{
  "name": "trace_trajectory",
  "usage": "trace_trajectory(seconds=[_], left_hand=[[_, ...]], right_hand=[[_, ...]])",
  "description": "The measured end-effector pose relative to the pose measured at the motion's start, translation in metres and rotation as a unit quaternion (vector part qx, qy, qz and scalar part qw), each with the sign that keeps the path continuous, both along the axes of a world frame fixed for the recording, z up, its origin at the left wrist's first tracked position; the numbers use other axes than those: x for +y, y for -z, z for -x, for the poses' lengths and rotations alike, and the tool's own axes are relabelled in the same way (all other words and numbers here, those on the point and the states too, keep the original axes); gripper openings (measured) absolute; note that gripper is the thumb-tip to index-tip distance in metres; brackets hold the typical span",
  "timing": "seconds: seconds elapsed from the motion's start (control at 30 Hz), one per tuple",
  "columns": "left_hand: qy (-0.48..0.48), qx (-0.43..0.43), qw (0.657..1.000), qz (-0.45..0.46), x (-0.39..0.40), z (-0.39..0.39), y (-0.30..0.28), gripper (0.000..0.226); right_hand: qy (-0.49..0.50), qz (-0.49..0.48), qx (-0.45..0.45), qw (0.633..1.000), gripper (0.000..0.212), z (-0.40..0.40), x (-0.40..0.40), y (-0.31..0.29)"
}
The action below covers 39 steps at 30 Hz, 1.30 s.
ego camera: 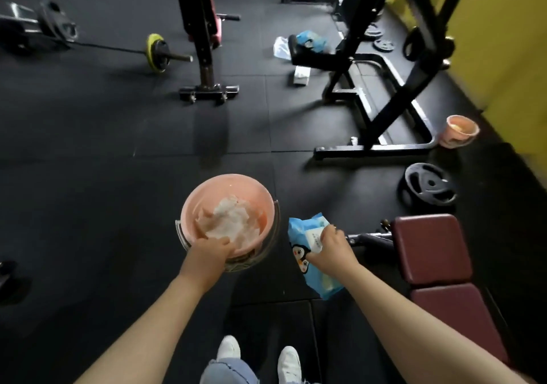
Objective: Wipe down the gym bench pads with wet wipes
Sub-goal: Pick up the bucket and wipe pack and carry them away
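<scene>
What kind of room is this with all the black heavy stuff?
It looks like a gym: a barbell lies on the black rubber floor, a weight plate sits nearby, and a maroon padded bench stands at the right.

On the black rubber floor [118, 134] ahead of me to the left lies a barbell [124, 49] carrying a yellow-rimmed plate [157, 52], with a dumbbell [38, 26] beyond it at the far left. A black steel rack [381, 87] stands to the right against the yellow wall [503, 57], a loose black weight plate [427, 186] lying near its base and smaller plates [383, 44] further back. My white shoes [288, 360] and jeans [228, 373] show at the bottom edge.
</scene>
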<state>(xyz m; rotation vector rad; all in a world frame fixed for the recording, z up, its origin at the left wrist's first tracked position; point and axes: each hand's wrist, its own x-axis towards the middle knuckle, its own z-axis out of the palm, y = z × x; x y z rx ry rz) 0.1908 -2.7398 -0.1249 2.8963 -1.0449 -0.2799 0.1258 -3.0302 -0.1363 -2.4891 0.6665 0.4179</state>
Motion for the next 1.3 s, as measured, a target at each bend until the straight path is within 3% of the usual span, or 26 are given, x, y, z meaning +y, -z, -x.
trace_trajectory(seconds=[0.1, 0.23, 0.5, 0.67, 0.9, 1.13, 1.3], left_hand=[[0.051, 0.012, 0.998, 0.047, -0.016, 0.031, -0.011, 0.024], [0.135, 0.007, 0.991, 0.021, -0.029, 0.061, -0.019, 0.033], [0.304, 0.031, 0.952, 0.009, -0.050, 0.132, -0.029, 0.029], [0.432, 0.018, 0.902, -0.015, -0.088, 0.196, -0.034, 0.020], [0.577, -0.044, 0.815, 0.004, -0.131, 0.336, -0.050, 0.049], [0.654, -0.036, 0.755, 0.037, -0.161, 0.521, -0.054, 0.049], [0.688, -0.002, 0.723, 0.053, -0.175, 0.639, -0.052, 0.041]], right_hand=[[0.055, 0.009, -0.007, 0.998, 0.066, 0.048, -0.010, -0.015], [0.151, 0.020, 0.016, 0.988, 0.073, 0.119, -0.008, -0.026], [0.384, 0.017, -0.005, 0.923, 0.057, 0.290, 0.033, -0.041], [0.511, -0.005, -0.024, 0.859, 0.046, 0.407, 0.059, -0.048], [0.649, -0.011, -0.046, 0.759, 0.045, 0.587, 0.103, -0.057], [0.733, 0.001, -0.033, 0.680, 0.046, 0.770, 0.151, -0.061], [0.760, 0.033, 0.004, 0.650, 0.047, 0.873, 0.183, -0.066]])
